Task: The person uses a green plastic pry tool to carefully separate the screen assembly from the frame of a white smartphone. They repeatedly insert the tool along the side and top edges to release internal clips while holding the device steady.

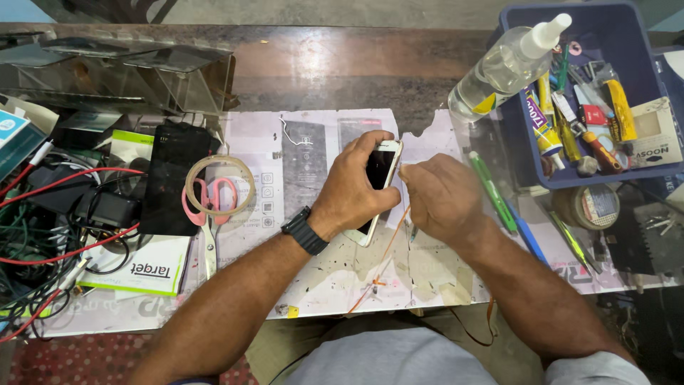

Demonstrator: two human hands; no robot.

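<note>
We see left hand [353, 191] with grip closed round white phone [377, 182], tilted above surface [313, 71] middle, toward near edge. Right hand [442, 199] just beside phone, grip pinched narrow; what it holds, we cannot tell. Pink scissors [206, 214] lie leftward; blue bin [605, 28] at far right corner.

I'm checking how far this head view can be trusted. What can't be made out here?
- Left hand covers much of the white smartphone; its screen state is unclear.
- Right hand hides whatever it pinches; only a thin tip below the fist shows.
- Blue bin: tools overlap, its right side is cut off by the edge.
- Cable tangle runs off the left edge.
</note>
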